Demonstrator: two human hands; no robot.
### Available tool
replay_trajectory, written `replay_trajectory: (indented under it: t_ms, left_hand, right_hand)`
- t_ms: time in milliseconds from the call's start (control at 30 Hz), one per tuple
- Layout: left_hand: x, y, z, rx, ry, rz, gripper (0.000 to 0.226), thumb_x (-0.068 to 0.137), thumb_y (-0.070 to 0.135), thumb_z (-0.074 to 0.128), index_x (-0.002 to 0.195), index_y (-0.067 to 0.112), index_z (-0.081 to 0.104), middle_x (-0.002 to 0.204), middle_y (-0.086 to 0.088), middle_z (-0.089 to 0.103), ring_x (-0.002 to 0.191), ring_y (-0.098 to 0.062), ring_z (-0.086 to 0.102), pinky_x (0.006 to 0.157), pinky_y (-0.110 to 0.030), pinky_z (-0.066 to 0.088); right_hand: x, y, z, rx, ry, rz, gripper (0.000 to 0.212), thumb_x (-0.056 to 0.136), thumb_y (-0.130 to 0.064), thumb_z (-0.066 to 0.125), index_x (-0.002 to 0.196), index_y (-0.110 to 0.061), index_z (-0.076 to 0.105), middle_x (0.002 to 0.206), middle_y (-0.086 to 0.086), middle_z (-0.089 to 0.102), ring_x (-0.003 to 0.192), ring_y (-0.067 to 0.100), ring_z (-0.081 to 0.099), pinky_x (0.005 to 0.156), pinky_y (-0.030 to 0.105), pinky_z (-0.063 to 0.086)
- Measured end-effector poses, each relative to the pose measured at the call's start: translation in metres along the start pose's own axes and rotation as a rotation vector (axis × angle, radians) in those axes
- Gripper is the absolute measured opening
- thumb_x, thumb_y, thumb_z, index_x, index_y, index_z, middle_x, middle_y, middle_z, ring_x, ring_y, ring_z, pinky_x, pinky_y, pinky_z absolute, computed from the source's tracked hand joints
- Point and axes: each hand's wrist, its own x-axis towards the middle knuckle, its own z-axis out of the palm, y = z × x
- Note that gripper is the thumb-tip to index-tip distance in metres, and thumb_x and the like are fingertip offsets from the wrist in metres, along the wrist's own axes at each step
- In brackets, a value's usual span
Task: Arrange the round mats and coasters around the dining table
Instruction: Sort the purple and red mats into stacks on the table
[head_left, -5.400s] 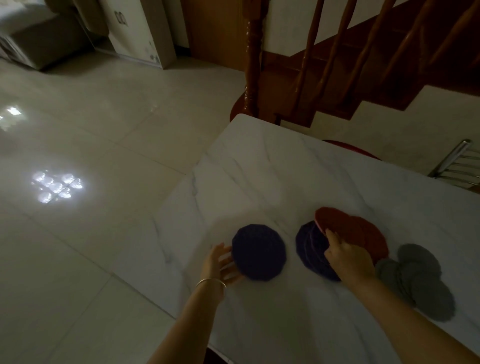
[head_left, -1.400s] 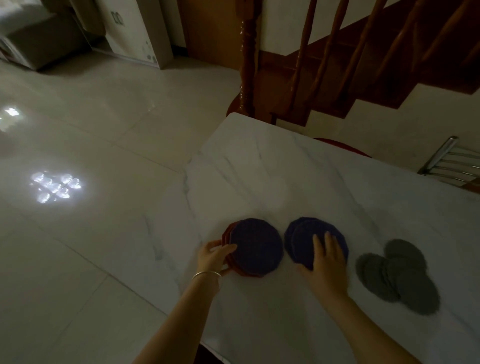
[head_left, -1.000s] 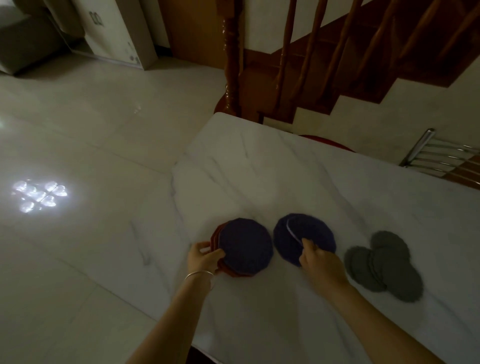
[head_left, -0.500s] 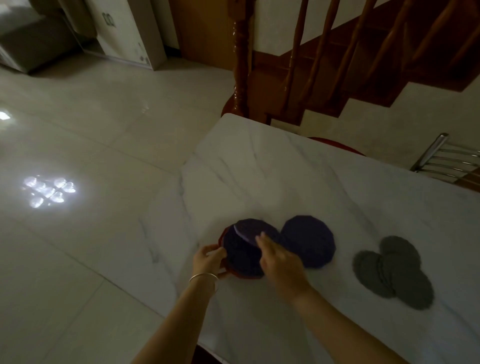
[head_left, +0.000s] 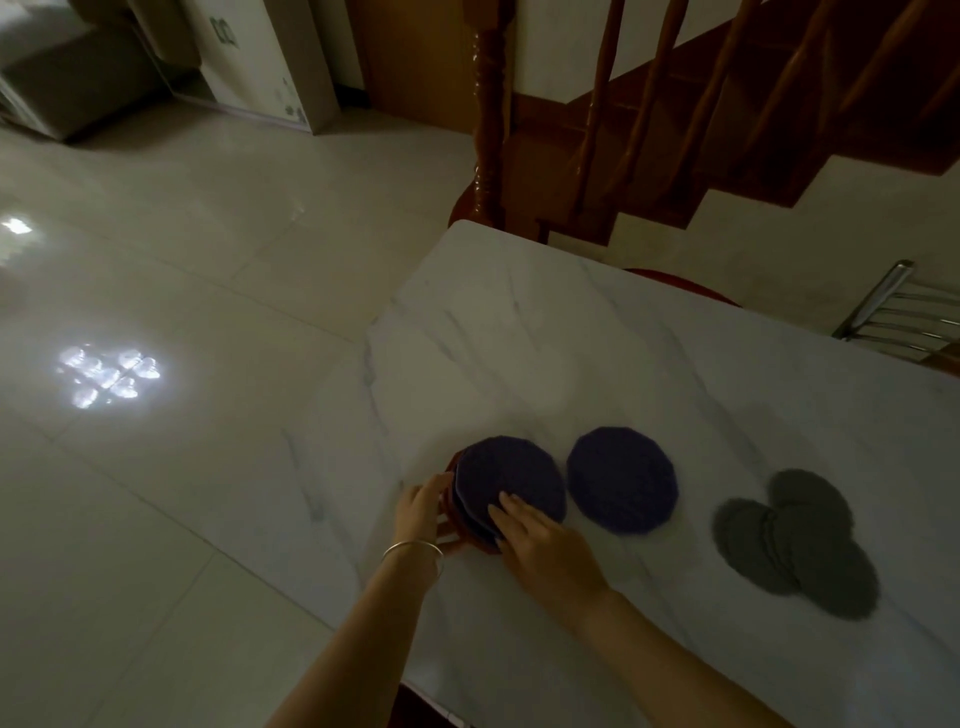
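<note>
Marble table (head_left: 519, 332), hands on mat stack (head_left: 511, 480)

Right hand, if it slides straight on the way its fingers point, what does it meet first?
The right hand already rests on the stacked blue mats; straight on lies only bare marble table, so the way looks free, though depth is unclear.

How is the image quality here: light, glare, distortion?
Head view: dim and underexposed, so the blue mats and grey coasters read as dark shapes; a bright lamp reflection blows out on the glossy floor; wide-angle bending curves the table edges; hands are slightly soft.
</note>
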Motion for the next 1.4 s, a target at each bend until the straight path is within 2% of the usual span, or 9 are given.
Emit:
replay_trajectory:
  t_ms: [133,300,500,700,833,967,1067,1200,1400]
  left_hand:
    - [-0.003,-0.001,0.002,0.056,-0.002,0.022,0.040,0.075,0.009,0.074,0.111,0.004,0.056,0.099,-0.017,0.065,0.081,-0.032,0.065,0.058,-0.035,0.054]
    - [0.000,0.001,0.002,0.088,-0.024,0.014,0.046,0.074,-0.005,0.069,0.117,0.001,0.053,0.096,-0.018,0.062,0.076,-0.030,0.063,0.058,-0.038,0.054]
    - [0.000,0.003,0.003,0.101,-0.011,0.019,0.048,0.074,-0.006,0.069,0.118,0.002,0.052,0.098,-0.019,0.060,0.074,-0.030,0.062,0.066,-0.043,0.056]
    - [-0.003,0.003,0.002,0.077,-0.010,0.007,0.046,0.077,-0.002,0.067,0.120,0.001,0.052,0.097,-0.017,0.059,0.072,-0.028,0.062,0.049,-0.033,0.054]
    - [-0.004,0.003,0.000,0.041,0.004,0.001,0.037,0.082,0.015,0.068,0.115,0.004,0.054,0.106,-0.015,0.060,0.079,-0.030,0.062,0.050,-0.033,0.051]
    - [-0.005,0.006,0.000,-0.034,0.002,-0.063,0.030,0.085,0.033,0.059,0.104,0.009,0.062,0.098,-0.012,0.065,0.082,-0.029,0.063,0.056,-0.035,0.051]
    - [-0.005,0.006,-0.001,-0.073,-0.002,-0.102,0.035,0.088,0.044,0.053,0.094,0.010,0.062,0.093,-0.012,0.065,0.082,-0.029,0.063,0.060,-0.036,0.050]
    - [-0.005,0.007,-0.003,-0.075,-0.009,-0.113,0.043,0.089,0.052,0.048,0.092,0.011,0.061,0.095,-0.012,0.065,0.085,-0.030,0.062,0.063,-0.037,0.049]
    - [-0.005,0.006,-0.003,-0.069,-0.029,-0.095,0.037,0.086,0.046,0.055,0.092,0.011,0.063,0.094,-0.011,0.066,0.083,-0.029,0.063,0.063,-0.036,0.050]
  right_hand:
    - [-0.002,0.002,0.000,0.106,-0.030,0.024,0.041,0.071,-0.023,0.082,0.108,-0.010,0.070,0.118,0.008,0.067,0.105,0.021,0.066,0.065,0.028,0.059]
    - [-0.005,0.035,-0.006,0.213,0.048,0.328,0.041,0.093,-0.025,0.056,0.131,-0.012,0.053,0.142,0.005,0.047,0.131,0.022,0.042,0.099,0.035,0.045]
    - [-0.025,0.099,-0.013,0.053,-0.257,0.718,0.084,0.085,-0.047,0.061,0.148,-0.016,0.014,0.158,0.010,0.002,0.143,0.029,0.008,0.108,0.041,0.034]
    - [-0.022,0.097,-0.019,-0.185,-0.332,0.447,0.056,0.073,-0.009,0.078,0.122,0.005,0.056,0.106,0.042,0.059,0.086,0.049,0.065,0.052,0.048,0.057]
    - [-0.007,0.095,-0.035,-0.138,-0.083,0.590,0.043,0.098,-0.015,0.037,0.141,-0.019,0.033,0.110,0.022,0.064,0.082,0.033,0.062,0.065,0.035,0.046]
    - [0.014,0.060,-0.055,0.032,0.258,0.557,0.040,0.089,-0.006,0.058,0.128,-0.010,0.052,0.105,0.020,0.069,0.075,0.035,0.067,0.054,0.026,0.051]
    - [0.015,0.022,-0.051,0.146,0.133,0.428,0.033,0.088,-0.024,0.062,0.121,-0.022,0.060,0.104,0.012,0.072,0.080,0.027,0.069,0.048,0.004,0.043]
    - [0.002,-0.008,-0.022,-0.083,-0.067,0.094,0.063,0.050,-0.011,0.091,0.109,-0.013,0.070,0.105,0.012,0.072,0.087,0.025,0.072,0.059,0.029,0.060]
    - [-0.002,-0.006,-0.009,-0.079,-0.018,0.069,0.058,0.052,-0.011,0.090,0.107,-0.015,0.072,0.105,0.010,0.073,0.090,0.023,0.071,0.058,0.029,0.060]
